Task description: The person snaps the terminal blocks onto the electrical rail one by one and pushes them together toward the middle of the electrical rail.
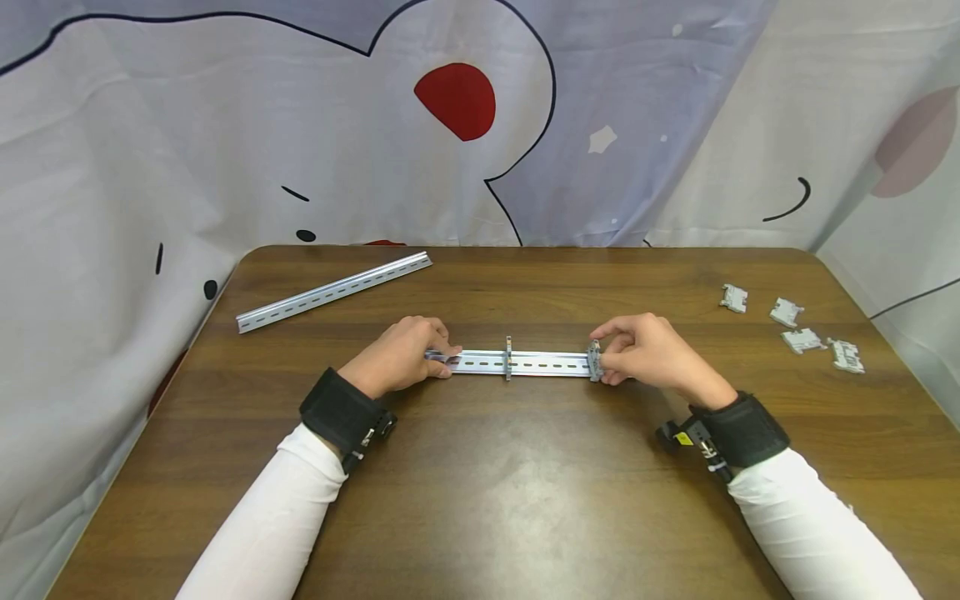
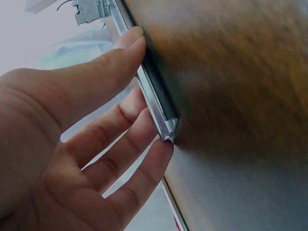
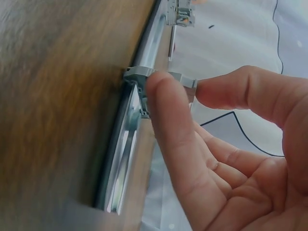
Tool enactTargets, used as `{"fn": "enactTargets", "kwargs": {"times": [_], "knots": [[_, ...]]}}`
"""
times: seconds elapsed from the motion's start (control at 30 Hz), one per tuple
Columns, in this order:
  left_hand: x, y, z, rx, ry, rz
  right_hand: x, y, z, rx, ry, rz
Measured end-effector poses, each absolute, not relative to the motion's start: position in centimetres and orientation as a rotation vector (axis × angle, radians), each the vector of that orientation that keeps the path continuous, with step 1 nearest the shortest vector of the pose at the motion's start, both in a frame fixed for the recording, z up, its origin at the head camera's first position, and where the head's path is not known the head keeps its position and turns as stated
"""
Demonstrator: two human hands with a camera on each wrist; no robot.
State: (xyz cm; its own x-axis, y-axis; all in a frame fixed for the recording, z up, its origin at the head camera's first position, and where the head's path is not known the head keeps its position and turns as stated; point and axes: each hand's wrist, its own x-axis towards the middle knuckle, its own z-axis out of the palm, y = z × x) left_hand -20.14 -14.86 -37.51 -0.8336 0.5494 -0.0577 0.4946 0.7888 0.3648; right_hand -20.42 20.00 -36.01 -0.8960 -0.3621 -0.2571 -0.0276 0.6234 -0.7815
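Note:
A slotted metal DIN rail (image 1: 551,364) lies crosswise on the table in front of the person. At its left end, the left hand (image 1: 408,354) holds it, thumb on the near edge and fingers along the far one. A thin grey terminal block (image 1: 508,358) stands upright across the rail's middle. Farther right, the right hand (image 1: 648,350) pinches a second grey terminal block (image 1: 594,362) between thumb and finger. In the right wrist view this held block (image 3: 137,77) sits across the rail (image 3: 120,159), whose end extends beyond it; fingers hide part of the block.
Another slotted DIN rail (image 1: 333,292) lies slanted at the back left of the wooden table (image 1: 525,475). Several loose terminal blocks (image 1: 786,312) lie at the right. A patterned curtain (image 1: 337,125) hangs behind the table's back edge.

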Motion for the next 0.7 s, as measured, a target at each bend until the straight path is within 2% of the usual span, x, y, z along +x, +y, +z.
{"fn": "enactTargets", "kwargs": {"times": [0.7], "knots": [[-20.2,-15.1,-37.7,0.857,2.825,0.526,-20.9,16.0,-37.0,-0.378,2.375,-1.286]]}}
